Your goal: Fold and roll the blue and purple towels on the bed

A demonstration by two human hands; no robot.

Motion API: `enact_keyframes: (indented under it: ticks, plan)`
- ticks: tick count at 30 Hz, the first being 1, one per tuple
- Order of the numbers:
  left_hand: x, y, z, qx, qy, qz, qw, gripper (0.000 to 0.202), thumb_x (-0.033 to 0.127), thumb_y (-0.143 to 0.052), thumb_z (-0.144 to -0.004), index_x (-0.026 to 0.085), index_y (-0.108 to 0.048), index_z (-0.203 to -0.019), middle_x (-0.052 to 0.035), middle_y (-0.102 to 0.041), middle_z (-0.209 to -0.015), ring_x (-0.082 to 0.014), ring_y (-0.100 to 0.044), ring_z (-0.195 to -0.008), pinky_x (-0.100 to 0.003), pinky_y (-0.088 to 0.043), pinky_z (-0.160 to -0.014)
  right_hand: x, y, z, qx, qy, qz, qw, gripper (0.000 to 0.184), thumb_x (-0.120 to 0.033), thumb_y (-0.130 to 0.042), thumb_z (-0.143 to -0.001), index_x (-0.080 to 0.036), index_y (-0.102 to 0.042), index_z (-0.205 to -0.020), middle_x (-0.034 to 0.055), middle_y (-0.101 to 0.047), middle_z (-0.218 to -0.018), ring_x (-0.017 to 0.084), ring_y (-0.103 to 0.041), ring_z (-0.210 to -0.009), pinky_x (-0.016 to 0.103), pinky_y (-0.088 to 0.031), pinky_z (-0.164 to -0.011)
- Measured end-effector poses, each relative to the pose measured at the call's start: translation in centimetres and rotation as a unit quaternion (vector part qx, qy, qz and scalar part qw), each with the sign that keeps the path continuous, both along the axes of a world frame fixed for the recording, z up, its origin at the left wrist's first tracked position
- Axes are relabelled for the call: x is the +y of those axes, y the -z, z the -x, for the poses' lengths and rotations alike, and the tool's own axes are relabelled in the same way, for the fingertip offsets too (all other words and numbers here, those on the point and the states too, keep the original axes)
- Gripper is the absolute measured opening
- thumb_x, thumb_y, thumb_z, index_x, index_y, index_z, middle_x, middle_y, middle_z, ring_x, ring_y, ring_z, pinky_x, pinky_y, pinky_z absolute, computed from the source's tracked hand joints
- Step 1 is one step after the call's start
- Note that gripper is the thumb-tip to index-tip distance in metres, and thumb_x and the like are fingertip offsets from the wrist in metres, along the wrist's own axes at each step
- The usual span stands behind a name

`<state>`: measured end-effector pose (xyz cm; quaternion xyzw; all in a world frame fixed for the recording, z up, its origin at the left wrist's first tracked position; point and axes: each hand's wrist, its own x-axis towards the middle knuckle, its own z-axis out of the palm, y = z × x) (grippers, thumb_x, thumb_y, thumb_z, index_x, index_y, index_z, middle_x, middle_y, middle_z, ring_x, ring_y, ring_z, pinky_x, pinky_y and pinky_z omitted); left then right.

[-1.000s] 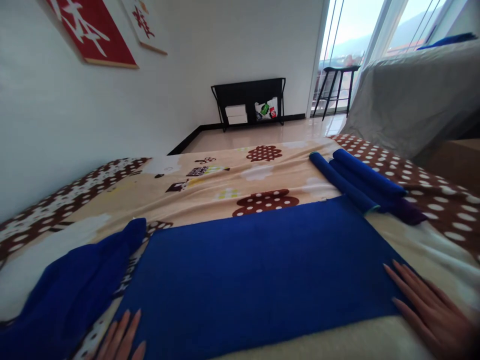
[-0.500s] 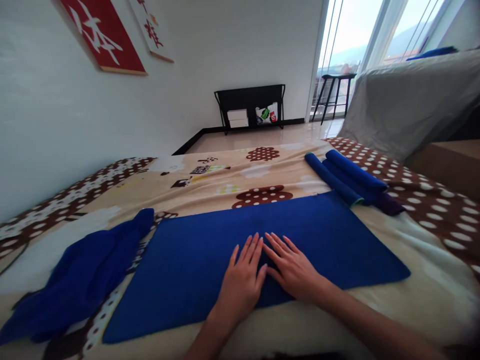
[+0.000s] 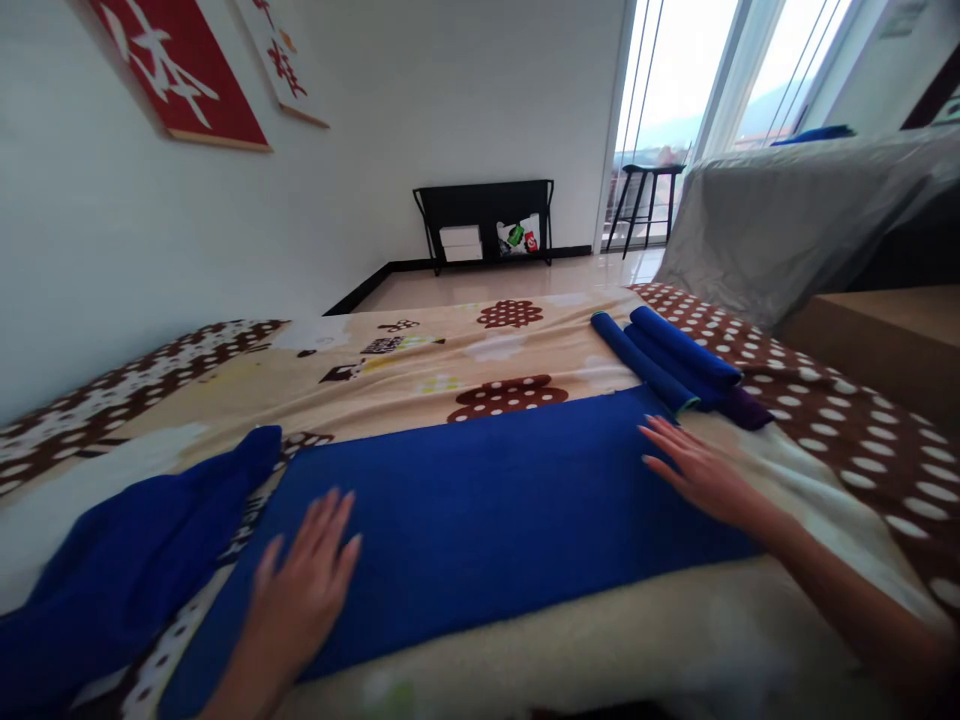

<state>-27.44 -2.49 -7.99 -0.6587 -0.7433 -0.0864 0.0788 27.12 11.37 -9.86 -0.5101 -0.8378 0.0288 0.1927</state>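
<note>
A blue towel (image 3: 495,500) lies spread flat across the patterned blanket (image 3: 420,390). My left hand (image 3: 304,570) is over its left part, palm down with fingers apart, slightly blurred. Over the towel's right end is my right hand (image 3: 694,465), fingers stretched out and holding nothing. Whether either palm presses on the cloth I cannot tell. Left of the spread towel lies a crumpled blue cloth (image 3: 150,550). Beyond my right hand rest several rolled blue towels (image 3: 649,365), side by side, with a dark purple one (image 3: 742,408) partly under them.
At the far wall stands a black rack (image 3: 484,215) holding white boxes (image 3: 461,243) and a printed bag (image 3: 519,237). A black stool (image 3: 646,195) is by the window. On the right, a plastic-covered piece of furniture (image 3: 765,210) stands beside a brown box-like surface (image 3: 885,330).
My hands have moved apart from the towel's middle, the left one to the left and the right one to the right. The view has shifted slightly; the towel still lies flat.
</note>
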Motion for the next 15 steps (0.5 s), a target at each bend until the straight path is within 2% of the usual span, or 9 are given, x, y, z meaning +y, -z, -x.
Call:
enact_keyframes:
  ticks: [2, 3, 4, 6, 9, 11, 13, 15]
  plan:
    - [5.4, -0.7, -3.7, -0.018, 0.050, 0.030, 0.998, 0.060, 0.046, -0.020, -0.099, 0.031, -0.017, -0.156, 0.0005, -0.021, -0.163, -0.0184, -0.019, -0.151, -0.046, -0.019, -0.121, 3.0, -1.1, 5.3, 0.011, -0.037, 0.012, 0.999, 0.062, -0.059, -0.032, -0.099, -0.022, -0.043, -0.147, 0.0058, -0.037, -0.156, 0.023, -0.032, -0.145, 0.043, -0.028, -0.120]
    - [7.8, -0.9, -4.6, -0.029, 0.055, 0.043, 0.997, 0.059, 0.046, -0.021, -0.099, 0.028, -0.020, -0.156, -0.0003, -0.021, -0.163, -0.0175, -0.018, -0.151, -0.045, -0.017, -0.121, 4.5, -1.3, 7.2, 0.011, -0.046, 0.013, 0.999, 0.062, -0.061, -0.032, -0.098, -0.024, -0.043, -0.147, 0.0032, -0.038, -0.155, 0.022, -0.033, -0.145, 0.040, -0.028, -0.120]
    - [9.8, -0.9, -4.7, -0.036, 0.052, 0.053, 0.997, 0.060, 0.047, -0.022, -0.099, 0.026, -0.024, -0.155, -0.0018, -0.024, -0.162, -0.0179, -0.020, -0.150, -0.045, -0.019, -0.121, 5.8, -1.3, 8.4, 0.010, -0.047, 0.013, 0.999, 0.062, -0.062, -0.033, -0.098, -0.025, -0.044, -0.147, 0.0012, -0.040, -0.154, 0.021, -0.034, -0.144, 0.037, -0.028, -0.119]
    - [12.3, -0.6, -2.7, -0.046, 0.015, 0.062, 0.997, 0.061, 0.049, -0.026, -0.098, 0.023, -0.032, -0.152, -0.0061, -0.030, -0.160, -0.0222, -0.024, -0.149, -0.051, -0.022, -0.119, 8.0, -0.5, 8.5, 0.010, -0.020, 0.014, 1.000, 0.062, -0.063, -0.033, -0.097, -0.025, -0.046, -0.145, 0.0015, -0.042, -0.153, 0.021, -0.036, -0.143, 0.037, -0.028, -0.119]
    - [12.8, 0.5, 3.6, -0.051, -0.069, 0.051, 0.995, 0.064, 0.051, -0.025, -0.097, 0.018, -0.036, -0.150, -0.0121, -0.031, -0.159, -0.0296, -0.026, -0.148, -0.061, -0.022, -0.115, 10.4, 1.4, 4.9, 0.017, 0.073, 0.020, 0.997, 0.064, -0.058, -0.029, -0.099, -0.016, -0.048, -0.143, 0.0122, -0.041, -0.152, 0.026, -0.033, -0.144, 0.046, -0.028, -0.119]
    - [12.3, 1.3, 7.2, -0.051, -0.106, 0.038, 0.992, 0.066, 0.052, -0.021, -0.096, 0.018, -0.034, -0.151, -0.0124, -0.029, -0.160, -0.0302, -0.024, -0.149, -0.062, -0.020, -0.116, 11.4, 2.6, 2.4, 0.022, 0.124, 0.023, 0.992, 0.065, -0.055, -0.028, -0.099, -0.012, -0.046, -0.144, 0.0161, -0.038, -0.153, 0.028, -0.030, -0.146, 0.048, -0.027, -0.119]
    - [11.9, 1.9, 9.1, -0.049, -0.118, 0.028, 0.991, 0.066, 0.053, -0.020, -0.096, 0.019, -0.035, -0.151, -0.0113, -0.029, -0.160, -0.0291, -0.025, -0.148, -0.060, -0.020, -0.117, 12.2, 3.4, 0.9, 0.022, 0.142, 0.026, 0.989, 0.065, -0.055, -0.029, -0.098, -0.013, -0.045, -0.145, 0.0150, -0.037, -0.154, 0.026, -0.028, -0.147, 0.045, -0.028, -0.120]
    - [11.6, 2.0, 9.3, -0.046, -0.116, 0.018, 0.992, 0.065, 0.053, -0.022, -0.096, 0.021, -0.037, -0.150, -0.0110, -0.032, -0.159, -0.0294, -0.028, -0.147, -0.059, -0.021, -0.116, 12.4, 3.3, 0.7, 0.022, 0.145, 0.025, 0.989, 0.065, -0.055, -0.030, -0.097, -0.013, -0.045, -0.145, 0.0143, -0.038, -0.154, 0.026, -0.030, -0.146, 0.045, -0.029, -0.120]
